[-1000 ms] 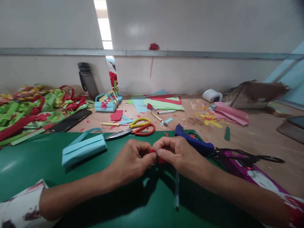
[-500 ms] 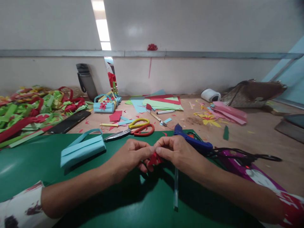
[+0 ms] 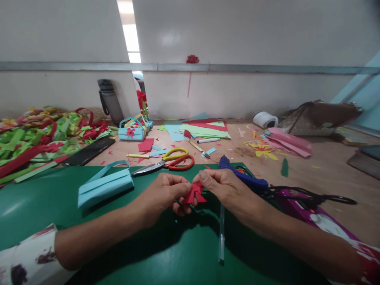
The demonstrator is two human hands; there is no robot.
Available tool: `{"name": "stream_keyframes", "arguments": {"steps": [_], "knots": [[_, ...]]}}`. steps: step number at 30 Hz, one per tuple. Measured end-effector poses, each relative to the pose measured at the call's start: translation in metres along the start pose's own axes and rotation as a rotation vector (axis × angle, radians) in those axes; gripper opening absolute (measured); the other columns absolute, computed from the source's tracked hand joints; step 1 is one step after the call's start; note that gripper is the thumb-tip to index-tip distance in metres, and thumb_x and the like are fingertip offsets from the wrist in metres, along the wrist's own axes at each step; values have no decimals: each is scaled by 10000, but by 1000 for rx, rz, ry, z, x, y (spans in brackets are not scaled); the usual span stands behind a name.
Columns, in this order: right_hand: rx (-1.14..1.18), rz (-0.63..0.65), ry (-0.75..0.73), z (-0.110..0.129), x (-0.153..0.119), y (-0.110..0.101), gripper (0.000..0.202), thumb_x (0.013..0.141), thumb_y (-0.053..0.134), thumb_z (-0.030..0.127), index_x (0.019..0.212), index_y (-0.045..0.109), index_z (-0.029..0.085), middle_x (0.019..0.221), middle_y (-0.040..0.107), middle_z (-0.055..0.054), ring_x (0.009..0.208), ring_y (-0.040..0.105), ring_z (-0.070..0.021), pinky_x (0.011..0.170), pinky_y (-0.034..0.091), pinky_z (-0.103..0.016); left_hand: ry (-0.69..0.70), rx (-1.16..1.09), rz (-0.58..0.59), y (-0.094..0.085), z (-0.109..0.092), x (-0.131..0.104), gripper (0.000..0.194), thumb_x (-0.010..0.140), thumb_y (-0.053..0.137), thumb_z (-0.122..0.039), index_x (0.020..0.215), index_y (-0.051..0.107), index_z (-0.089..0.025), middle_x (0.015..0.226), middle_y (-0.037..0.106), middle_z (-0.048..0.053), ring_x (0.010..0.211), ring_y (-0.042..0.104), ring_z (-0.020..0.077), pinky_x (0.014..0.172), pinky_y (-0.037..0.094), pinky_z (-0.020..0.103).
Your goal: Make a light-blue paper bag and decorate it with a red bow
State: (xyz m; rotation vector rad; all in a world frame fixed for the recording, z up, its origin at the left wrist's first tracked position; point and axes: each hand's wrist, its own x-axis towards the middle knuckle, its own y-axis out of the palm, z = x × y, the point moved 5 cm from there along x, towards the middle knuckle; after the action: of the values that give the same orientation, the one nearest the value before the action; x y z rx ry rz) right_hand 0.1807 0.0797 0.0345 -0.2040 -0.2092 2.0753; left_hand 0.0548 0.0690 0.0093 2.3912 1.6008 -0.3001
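Between my two hands, above the green mat (image 3: 142,253), is a small red paper flower (image 3: 196,193) with cut petals. My left hand (image 3: 169,193) pinches its left side, thumb on top. My right hand (image 3: 221,184) grips its upper right edge between thumb and fingers. A light blue folded paper bag (image 3: 106,187) with a strip handle lies left of my hands. Scissors (image 3: 166,161) with yellow and orange handles lie just beyond my left hand. A blue glue gun (image 3: 245,177) rests behind my right hand, and a clear glue stick (image 3: 221,237) lies below it.
Paper strips (image 3: 44,138) are heaped at the far left beside a black phone (image 3: 89,151) and a grey bottle (image 3: 110,101). Coloured sheets (image 3: 204,128) lie at the back. At the right are a purple box (image 3: 308,213) with black cable and a brown handbag (image 3: 317,118).
The red flower shows more of its petals between my hands. My right thumb has lifted and shifted slightly right. The whole view has moved a little.
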Motion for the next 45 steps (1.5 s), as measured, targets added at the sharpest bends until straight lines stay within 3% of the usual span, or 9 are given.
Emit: {"name": "stream_keyframes", "arguments": {"steps": [6, 18, 19, 21, 23, 25, 27, 36, 45], "knots": [[-136, -27, 90, 1, 2, -3, 135, 780, 546, 197, 660, 590, 156, 599, 583, 20, 524, 448, -90, 514, 331, -221, -15, -38, 15, 0, 1, 2, 254, 722, 636, -360, 658, 587, -120, 590, 603, 15, 491, 563, 86, 475, 406, 182], [-246, -83, 51, 5, 2, -9, 188, 770, 516, 220, 597, 567, 165, 531, 478, 52, 471, 355, -78, 458, 271, -220, 88, 171, -22, -1, -8, -2, 252, 803, 560, -369, 728, 596, -130, 631, 589, 10, 553, 549, 103, 546, 436, 216], [-248, -100, 43, 5, 2, -10, 192, 767, 517, 221, 588, 560, 166, 520, 461, 57, 466, 346, -76, 450, 265, -217, 146, 244, -53, -2, -10, -3, 244, 822, 539, -365, 768, 604, -136, 657, 602, 16, 581, 562, 117, 561, 446, 227], [-246, -127, 31, 5, 2, -11, 194, 762, 521, 220, 580, 556, 164, 506, 437, 62, 462, 335, -73, 439, 259, -213, 393, 500, -167, -6, -20, -8, 202, 850, 515, -323, 854, 616, -149, 744, 634, 38, 674, 585, 147, 620, 463, 256], [-243, -137, 34, 2, 3, -12, 197, 755, 524, 223, 573, 561, 160, 499, 437, 60, 460, 341, -72, 433, 264, -209, 816, 858, -326, -3, -33, -21, 113, 839, 543, -233, 883, 622, -164, 836, 639, 55, 754, 569, 160, 685, 452, 279], [-239, -134, 45, -1, 3, -11, 214, 754, 516, 230, 558, 563, 158, 490, 461, 54, 454, 361, -73, 435, 281, -209, 1124, 1160, -377, 5, -34, -34, 88, 834, 542, -149, 856, 624, -173, 829, 625, 53, 736, 530, 154, 668, 428, 280], [-225, -131, 51, -2, 4, -10, 233, 754, 502, 231, 539, 555, 161, 491, 505, 40, 453, 392, -77, 447, 311, -212, 1283, 1352, -368, 12, -31, -41, 114, 825, 533, -97, 869, 617, -159, 790, 618, 52, 677, 487, 146, 611, 403, 273], [-147, -92, 70, -4, 1, -5, 210, 747, 484, 204, 562, 572, 158, 505, 583, -5, 460, 510, -97, 443, 365, -207, 1421, 1522, -301, 25, -32, -50, 189, 839, 456, -71, 985, 575, -91, 742, 631, 97, 636, 486, 160, 549, 420, 278], [-172, -94, 23, -1, 1, -4, 217, 744, 491, 163, 549, 583, 144, 461, 551, 17, 424, 464, -66, 409, 337, -166, 1451, 1565, -234, 27, -26, -48, 182, 796, 529, -50, 969, 579, -32, 764, 643, 149, 648, 514, 199, 538, 449, 324]]}}
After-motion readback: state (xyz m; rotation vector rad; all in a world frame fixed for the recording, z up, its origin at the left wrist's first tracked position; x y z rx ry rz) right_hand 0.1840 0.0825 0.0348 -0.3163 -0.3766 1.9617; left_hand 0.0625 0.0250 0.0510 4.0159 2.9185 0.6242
